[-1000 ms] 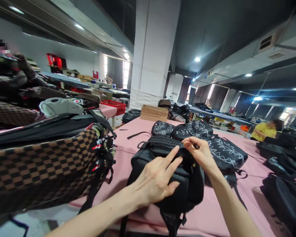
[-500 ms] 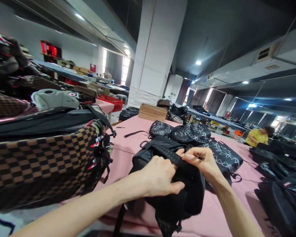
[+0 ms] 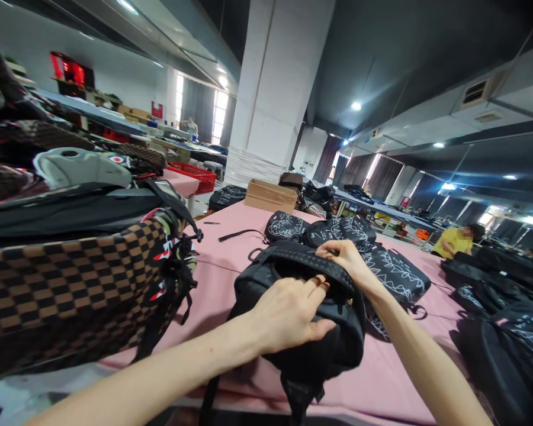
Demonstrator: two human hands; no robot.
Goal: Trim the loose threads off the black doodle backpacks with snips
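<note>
A black backpack (image 3: 293,361) stands on the pink-covered table in front of me, its top opening parted and dark inside. My left hand (image 3: 293,310) lies over the near edge of that opening, fingers bent in over it and thumb against the outer side. On the far rim, a band with a woven-looking texture, my right hand (image 3: 344,260) grips with thumb and fingers. A gold-coloured zipper pull (image 3: 350,302) shows at the opening's right end. What lies inside the backpack is hidden.
Black backpacks with white line drawings (image 3: 395,272) lie just behind. A brown checkered bag (image 3: 71,290) fills the left side. A cardboard box (image 3: 270,196) stands near the pillar (image 3: 279,89). More black bags (image 3: 506,349) are at right, near a person in yellow (image 3: 453,241).
The backpack's opening has been spread wider. My right hand has moved up and away along the far rim, and my left fingers have straightened somewhat. The view has shifted slightly.
</note>
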